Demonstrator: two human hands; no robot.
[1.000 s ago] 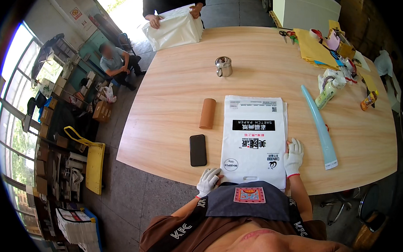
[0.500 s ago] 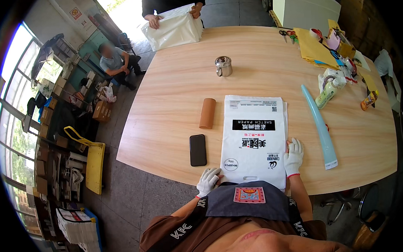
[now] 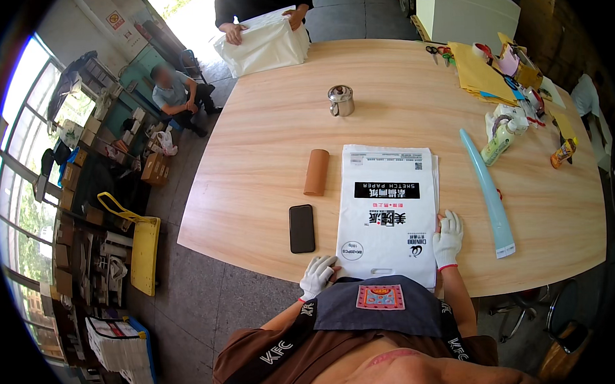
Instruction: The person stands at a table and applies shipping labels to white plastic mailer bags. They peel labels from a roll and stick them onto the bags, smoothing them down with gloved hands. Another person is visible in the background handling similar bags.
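A flat stack of white printed sketch-paper bags (image 3: 386, 172) lies squarely in front of me, its near edge against my apron. My right hand (image 3: 449, 240), in a white knit glove with a red cuff, rests flat along the stack's right edge, fingers extended. At the table's front edge, by the stack's near left corner, my left hand (image 3: 316, 277) wears a matching glove and lies with its fingers loosely out, holding nothing visible. Left of the stack are a black phone (image 3: 301, 229) and, farther off, a brown cylinder (image 3: 316, 172).
A lidded steel mug (image 3: 341, 101) stands beyond the stack. To the right lie a long pale-blue strip (image 3: 487, 196), a green-labelled bottle (image 3: 501, 143), yellow envelopes (image 3: 478, 71) and scissors (image 3: 432, 51). Across the table another person holds a white plastic bag (image 3: 265, 46); someone sits at left.
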